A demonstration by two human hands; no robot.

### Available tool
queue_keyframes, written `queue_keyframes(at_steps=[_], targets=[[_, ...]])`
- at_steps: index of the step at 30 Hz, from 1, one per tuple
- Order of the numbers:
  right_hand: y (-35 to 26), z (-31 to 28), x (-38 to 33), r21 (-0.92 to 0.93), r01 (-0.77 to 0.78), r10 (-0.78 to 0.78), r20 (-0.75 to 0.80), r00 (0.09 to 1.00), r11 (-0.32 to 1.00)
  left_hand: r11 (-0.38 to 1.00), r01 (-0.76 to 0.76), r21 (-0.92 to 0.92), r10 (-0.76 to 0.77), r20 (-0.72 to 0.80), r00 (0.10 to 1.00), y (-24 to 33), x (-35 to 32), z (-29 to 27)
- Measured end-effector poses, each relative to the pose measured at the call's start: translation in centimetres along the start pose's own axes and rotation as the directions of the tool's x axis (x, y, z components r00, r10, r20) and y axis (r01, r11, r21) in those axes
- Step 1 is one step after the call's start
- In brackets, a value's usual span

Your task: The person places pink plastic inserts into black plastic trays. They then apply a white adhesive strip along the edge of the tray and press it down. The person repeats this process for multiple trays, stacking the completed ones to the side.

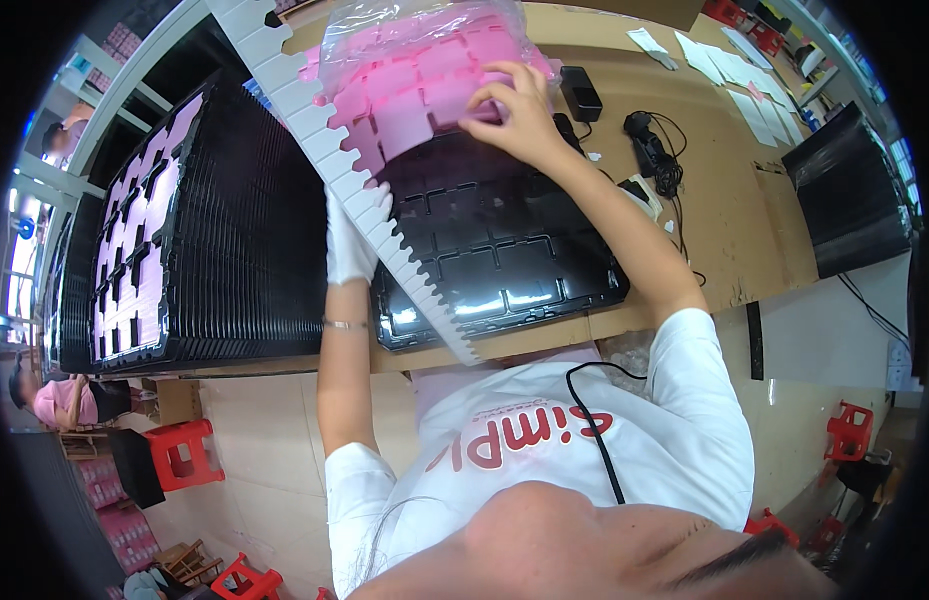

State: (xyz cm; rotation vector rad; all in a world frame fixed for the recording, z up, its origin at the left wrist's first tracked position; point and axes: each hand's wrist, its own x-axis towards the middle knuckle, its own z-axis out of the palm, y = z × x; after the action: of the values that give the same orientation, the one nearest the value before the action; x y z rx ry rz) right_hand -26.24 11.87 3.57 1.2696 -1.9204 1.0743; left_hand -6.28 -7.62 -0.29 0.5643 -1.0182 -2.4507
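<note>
My left hand point(346, 240), in a white glove, is at the left edge of a glossy black moulded tray point(504, 255). A long white strip with a toothed edge point(329, 130) crosses in front of this hand and covers most of its fingers, so its grip is hidden. Bare, my right hand point(524, 112) is over the pink sheets point(424, 85) at the tray's far side. Its fingers are curved, with a gap between thumb and forefinger. Clear plastic film point(384, 25) partly covers the slotted pink sheets.
Left stands a tall stack of black trays point(234, 220) with pink pieces on its face. On the brown tabletop point(724, 210) are a black adapter point(581, 95), coiled cable point(667, 178), a white glove point(651, 47) and papers point(734, 75). More black trays point(849, 190) stand far right.
</note>
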Motion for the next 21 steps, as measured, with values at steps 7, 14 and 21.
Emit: queue_keyframes(at_steps=[7,14,21], targets=[[4.5,-1.5,-4.9,0.583,-0.77,0.744,0.389,0.544,0.258,0.85,-0.335,0.407,0.337,0.07,0.939,0.2,5.9,-3.8],[1.7,-7.2,-9.9,0.559,-0.788,0.751,0.398,0.527,0.257,0.684,0.02,0.729,0.102,-0.124,0.987,0.3,-2.3,-3.9],[-4.3,-12.7,-19.0,0.369,-0.817,0.776,0.299,0.556,0.443,0.136,0.157,0.978,0.091,-0.17,0.981,-0.4,-13.2,-0.8]])
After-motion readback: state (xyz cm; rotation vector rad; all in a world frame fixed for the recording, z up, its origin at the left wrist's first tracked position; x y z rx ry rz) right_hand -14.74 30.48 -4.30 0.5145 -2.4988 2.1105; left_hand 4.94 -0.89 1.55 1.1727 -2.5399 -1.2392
